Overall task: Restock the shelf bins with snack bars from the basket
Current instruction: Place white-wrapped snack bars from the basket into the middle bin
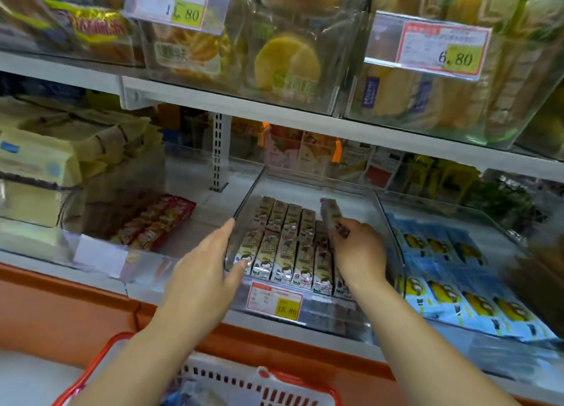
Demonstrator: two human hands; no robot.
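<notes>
1. Shop shelf (189, 92) before me: a clear bin (245, 201) holds rows of snack bars (287, 247).
2. My right grip (357, 250) pinches a single bar (331, 215) above them.
3. My left grip (207, 271), fingers straight, touches the bin's left wall.
4. The red basket (268, 384) sits below.

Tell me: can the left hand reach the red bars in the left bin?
Probably yes: the left hand is open and holds nothing, and the red bars lie uncovered close beside it.

Slotted upright (218, 152) at the back; price tag (442, 50) (upper right) reads 6.80.
</notes>
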